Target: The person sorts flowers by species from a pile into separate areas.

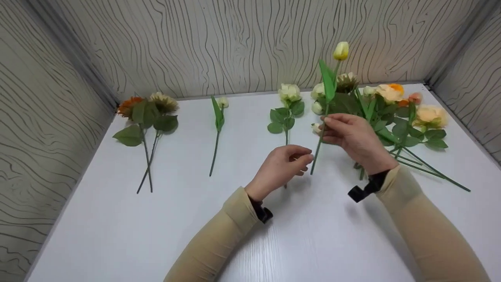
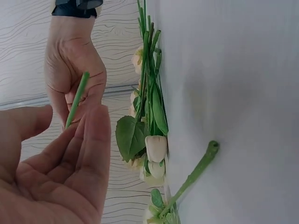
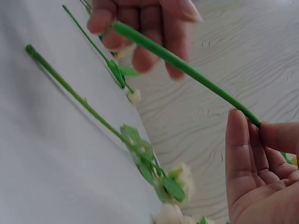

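Note:
A yellow tulip stands nearly upright above the table, its stem pinched between the thumb and fingers of my right hand. Beside the stem's lower end is my left hand, fingers loosely bent and thumb apart from them. In the left wrist view, a gap shows between that thumb and the fingers, with the green stem beyond. The right wrist view has the stem running from the right hand's pinch toward the left fingers. A white rose lies on the table, its stem partly hidden behind the left hand.
On the white table, a pale tulip lies left of the rose. Farther left, an orange flower and a cream flower lie with crossed stems. A pile of mixed flowers fills the right back, before a wood-patterned wall.

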The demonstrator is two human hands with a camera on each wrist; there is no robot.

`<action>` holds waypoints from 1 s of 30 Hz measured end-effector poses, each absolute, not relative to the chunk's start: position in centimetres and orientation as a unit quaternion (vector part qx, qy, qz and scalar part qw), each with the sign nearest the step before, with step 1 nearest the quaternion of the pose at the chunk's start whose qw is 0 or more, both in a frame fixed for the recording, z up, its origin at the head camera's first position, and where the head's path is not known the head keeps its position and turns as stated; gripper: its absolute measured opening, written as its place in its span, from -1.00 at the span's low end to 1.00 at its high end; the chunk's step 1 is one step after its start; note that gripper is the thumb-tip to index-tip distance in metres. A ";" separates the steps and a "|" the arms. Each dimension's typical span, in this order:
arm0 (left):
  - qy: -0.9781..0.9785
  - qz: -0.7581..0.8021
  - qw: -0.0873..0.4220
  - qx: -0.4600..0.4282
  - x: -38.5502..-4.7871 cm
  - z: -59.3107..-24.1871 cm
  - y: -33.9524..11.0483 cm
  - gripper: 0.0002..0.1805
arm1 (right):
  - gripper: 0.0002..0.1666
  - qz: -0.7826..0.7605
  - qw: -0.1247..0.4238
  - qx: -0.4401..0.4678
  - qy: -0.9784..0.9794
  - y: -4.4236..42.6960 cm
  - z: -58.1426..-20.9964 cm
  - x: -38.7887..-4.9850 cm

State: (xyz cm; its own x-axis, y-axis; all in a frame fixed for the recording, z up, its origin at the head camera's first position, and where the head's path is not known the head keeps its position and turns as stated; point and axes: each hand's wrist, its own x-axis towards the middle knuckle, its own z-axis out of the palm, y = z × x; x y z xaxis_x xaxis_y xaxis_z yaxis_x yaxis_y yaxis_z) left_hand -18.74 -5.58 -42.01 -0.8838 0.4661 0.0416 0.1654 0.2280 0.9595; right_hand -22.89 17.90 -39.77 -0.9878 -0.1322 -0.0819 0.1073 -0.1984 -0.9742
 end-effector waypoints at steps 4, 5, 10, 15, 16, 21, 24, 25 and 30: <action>0.753 0.615 0.141 0.186 -19.2 -41.8 -5.8 -0.78 | -0.67 -0.788 0.070 -0.052 0.609 15.6 -40.6 -22.8; 0.752 0.617 0.143 0.184 -19.2 -41.8 -5.8 -0.81 | -0.68 -0.791 0.068 -0.058 0.606 15.3 -40.7 -22.7; 0.757 0.609 0.156 0.179 -19.2 -41.6 -5.9 -0.93 | -0.69 -0.809 0.075 -0.068 0.579 15.2 -40.8 -22.7; 0.773 0.584 0.167 0.182 -18.9 -41.5 -5.9 -0.96 | -0.63 -0.835 0.065 -0.040 0.545 16.1 -40.1 -23.0; 0.778 0.576 0.169 0.185 -18.9 -41.6 -5.9 -0.96 | -0.63 -0.838 0.059 -0.033 0.542 16.3 -40.0 -23.0; 0.793 0.549 0.175 0.197 -18.8 -41.8 -5.9 -0.96 | -0.70 -0.840 0.038 -0.018 0.541 16.6 -39.9 -23.2; 0.791 0.552 0.180 0.191 -18.9 -41.8 -5.9 -0.95 | -0.74 -0.837 0.035 -0.019 0.545 16.5 -40.0 -23.2; 0.790 0.554 0.180 0.190 -19.0 -41.9 -5.9 -0.93 | -0.75 -0.836 0.036 -0.019 0.547 16.4 -40.0 -23.2; 0.776 0.580 0.164 0.185 -19.3 -41.9 -6.0 -0.88 | -0.75 -0.835 0.063 -0.023 0.546 15.6 -40.3 -23.1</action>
State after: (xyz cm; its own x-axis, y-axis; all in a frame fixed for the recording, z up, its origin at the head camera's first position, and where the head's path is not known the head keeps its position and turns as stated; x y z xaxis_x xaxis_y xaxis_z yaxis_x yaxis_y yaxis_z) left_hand -19.30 -5.98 -41.92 -0.8775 0.4779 -0.0405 0.0968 0.2593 0.9609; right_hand -23.15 15.55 -40.26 -0.9910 -0.1306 -0.0302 0.0800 -0.3953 -0.9151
